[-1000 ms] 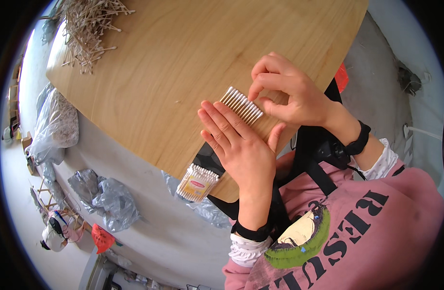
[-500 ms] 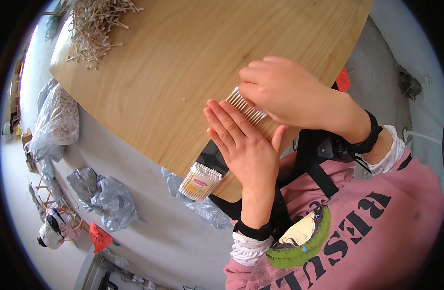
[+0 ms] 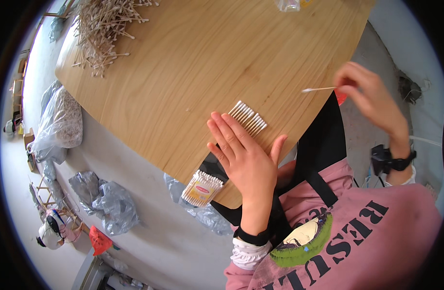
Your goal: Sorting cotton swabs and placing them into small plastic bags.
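Observation:
My left hand (image 3: pixel 248 162) lies flat with its fingers stretched out over one end of a row of cotton swabs (image 3: pixel 249 118) on the wooden table. How far the row runs beneath the palm is hidden. Beyond the table's right edge, my right hand (image 3: pixel 369 94) pinches a single cotton swab (image 3: pixel 319 90) by one end, its white tip pointing left. Near the table corner, a packed bundle of cotton swabs (image 3: pixel 202 188) with a yellow, white and red label sits beside a dark patterned pad (image 3: pixel 212 166), which my left hand partly covers.
A large loose heap of cotton swabs (image 3: pixel 106 34) covers the far left of the table (image 3: pixel 183 77). A clear plastic packet (image 3: pixel 287 5) lies at the far edge. On the floor are grey plastic bags (image 3: pixel 115 205), a full clear sack (image 3: pixel 62 121) and a red bag (image 3: pixel 100 240). Another person (image 3: pixel 52 229) is at lower left.
My right hand has moved right, away from the row and past the table edge, with one cotton swab in its fingers. My left hand stays flat on the row.

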`<action>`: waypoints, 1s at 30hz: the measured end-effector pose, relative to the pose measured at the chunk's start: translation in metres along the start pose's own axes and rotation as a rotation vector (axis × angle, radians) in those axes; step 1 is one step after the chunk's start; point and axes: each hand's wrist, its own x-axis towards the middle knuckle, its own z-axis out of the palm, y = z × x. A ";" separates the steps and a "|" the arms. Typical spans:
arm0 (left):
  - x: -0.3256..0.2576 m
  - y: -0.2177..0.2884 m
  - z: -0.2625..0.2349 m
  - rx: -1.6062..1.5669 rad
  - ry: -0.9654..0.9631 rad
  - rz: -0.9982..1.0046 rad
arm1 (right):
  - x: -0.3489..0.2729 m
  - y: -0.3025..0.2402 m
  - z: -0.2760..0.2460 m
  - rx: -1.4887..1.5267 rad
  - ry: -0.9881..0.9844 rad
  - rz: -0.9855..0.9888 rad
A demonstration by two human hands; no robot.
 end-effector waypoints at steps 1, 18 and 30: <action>-0.002 0.002 -0.004 0.017 -0.021 0.000 | -0.014 0.017 -0.019 -0.067 0.011 0.060; 0.000 0.000 0.001 0.057 -0.044 0.052 | 0.056 -0.013 0.123 0.325 0.237 -0.575; 0.001 0.002 -0.001 0.051 -0.055 0.035 | 0.057 -0.015 0.120 0.311 0.251 -0.638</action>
